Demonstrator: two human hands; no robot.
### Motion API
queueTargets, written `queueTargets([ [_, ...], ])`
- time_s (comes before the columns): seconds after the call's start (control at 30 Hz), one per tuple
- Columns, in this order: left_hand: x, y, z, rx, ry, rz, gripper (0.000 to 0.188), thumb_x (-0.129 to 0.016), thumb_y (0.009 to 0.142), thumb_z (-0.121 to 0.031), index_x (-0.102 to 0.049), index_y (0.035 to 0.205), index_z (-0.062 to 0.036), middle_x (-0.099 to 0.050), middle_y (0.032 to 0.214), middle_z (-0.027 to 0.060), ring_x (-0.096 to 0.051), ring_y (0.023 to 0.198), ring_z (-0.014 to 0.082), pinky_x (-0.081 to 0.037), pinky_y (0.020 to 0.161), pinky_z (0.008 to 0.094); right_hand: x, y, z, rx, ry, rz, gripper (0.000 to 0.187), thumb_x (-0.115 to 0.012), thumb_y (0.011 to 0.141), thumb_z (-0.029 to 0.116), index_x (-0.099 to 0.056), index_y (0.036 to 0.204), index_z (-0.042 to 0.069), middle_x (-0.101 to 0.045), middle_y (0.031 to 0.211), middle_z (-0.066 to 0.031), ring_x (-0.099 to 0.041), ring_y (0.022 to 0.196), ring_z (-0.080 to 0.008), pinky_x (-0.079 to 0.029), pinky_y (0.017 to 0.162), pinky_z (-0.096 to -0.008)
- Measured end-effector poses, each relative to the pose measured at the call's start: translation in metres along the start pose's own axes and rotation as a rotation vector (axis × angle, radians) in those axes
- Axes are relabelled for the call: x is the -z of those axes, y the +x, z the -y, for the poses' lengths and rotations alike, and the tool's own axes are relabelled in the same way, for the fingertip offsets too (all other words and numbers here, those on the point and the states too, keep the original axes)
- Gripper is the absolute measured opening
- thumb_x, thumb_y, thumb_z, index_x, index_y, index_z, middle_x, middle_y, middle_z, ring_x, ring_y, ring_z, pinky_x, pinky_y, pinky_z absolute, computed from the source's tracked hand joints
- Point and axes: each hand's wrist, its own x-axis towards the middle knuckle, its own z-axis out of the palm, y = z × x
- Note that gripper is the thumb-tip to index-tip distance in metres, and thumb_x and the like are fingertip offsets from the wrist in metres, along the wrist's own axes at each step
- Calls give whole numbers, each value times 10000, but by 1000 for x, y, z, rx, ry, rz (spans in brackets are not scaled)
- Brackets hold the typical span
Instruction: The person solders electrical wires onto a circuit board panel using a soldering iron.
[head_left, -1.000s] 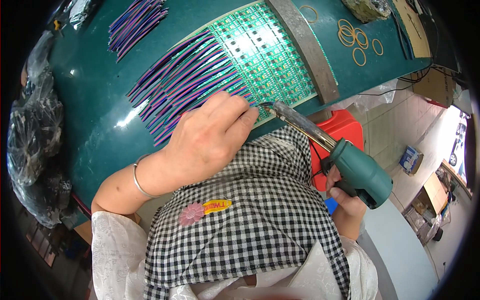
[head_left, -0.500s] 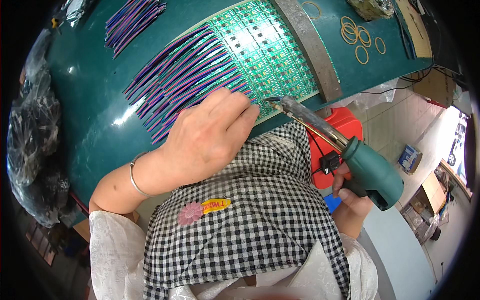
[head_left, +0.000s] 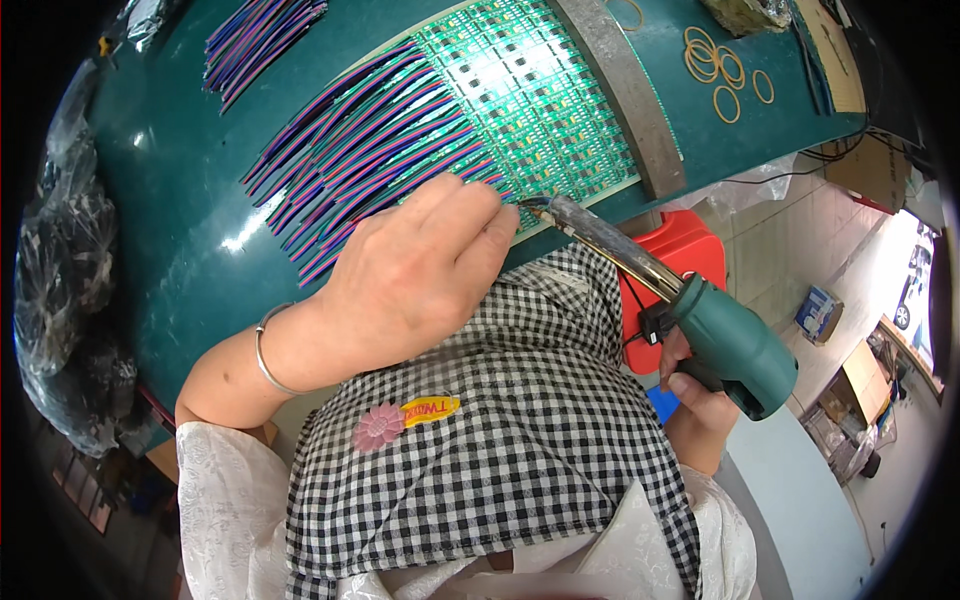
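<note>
**A:** Head view first. What has the left hand (head_left: 410, 275) got?

**B:** It lies palm down on the counter (head_left: 170, 200), fingers curled over the near ends of the wires (head_left: 370, 140), at the front edge of the green board (head_left: 540, 90). The fingertips press there, but I cannot tell whether they pinch a wire or only hold it flat.

**A:** And the right hand (head_left: 700, 390)?

**B:** Clenched round the green grip of the soldering gun (head_left: 700, 320), low at the right, off the counter's edge. The metal barrel slants up and left, and its tip sits just beside the left fingertips, at the board's near edge.

**A:** How do the wires lie?

**B:** Side by side in a row, purple and pink, running from the board toward the left. A second bundle (head_left: 260, 40) lies well apart at the top left.

**A:** Anything else?

**B:** A grey metal bar (head_left: 620, 90) lies across the board's right side. Rubber bands (head_left: 715, 70) sit beyond it. A red stool (head_left: 680, 250) stands below the counter, under the barrel.
</note>
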Motion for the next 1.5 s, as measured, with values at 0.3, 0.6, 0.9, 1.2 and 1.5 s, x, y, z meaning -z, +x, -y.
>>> queueTargets([
  [0.3, 3, 2, -5, 38, -23, 45, 281, -675, 732, 30, -681, 1010, 68, -608, 885, 120, -606, 737, 247, -507, 572, 333, -15, 19, 17, 10, 214, -110, 511, -728, 707, 159, -544, 1091, -122, -571, 676, -121, -517, 444, -174, -422, 427, -257],
  [0.6, 3, 1, -5, 41, -18, 60, 279, -670, 726, 19, -670, 1000, 72, -607, 894, 129, -612, 756, 256, -514, 601, 334, -26, 12, 9, -48, 203, -211, 611, -726, 677, 155, -512, 1171, -133, -563, 646, -113, -510, 440, -172, -424, 400, -263],
  [0.9, 4, 3, -7, 42, -19, 59, 280, -671, 729, 20, -672, 1005, 64, -608, 894, 124, -613, 753, 255, -513, 600, 334, -23, 22, 12, 46, 193, -140, 570, -702, 699, 149, -517, 1162, -127, -555, 637, -117, -509, 437, -173, -433, 416, -264],
  [1.2, 2, 2, -6, 15, 4, 48, 288, -666, 732, 13, -673, 1014, 67, -610, 899, 124, -611, 747, 254, -511, 594, 329, -20, 8, 10, -18, 191, -175, 606, -724, 708, 183, -511, 1170, -146, -564, 628, -115, -502, 438, -162, -410, 414, -248],
  [1.5, 3, 1, -6, 17, 8, 60, 299, -664, 734, -2, -669, 1024, 69, -608, 899, 125, -608, 749, 253, -512, 601, 331, -22, 10, 7, -24, 105, -179, 536, -746, 689, 202, -552, 1078, -112, -561, 605, -85, -506, 439, -160, -409, 430, -252],
])
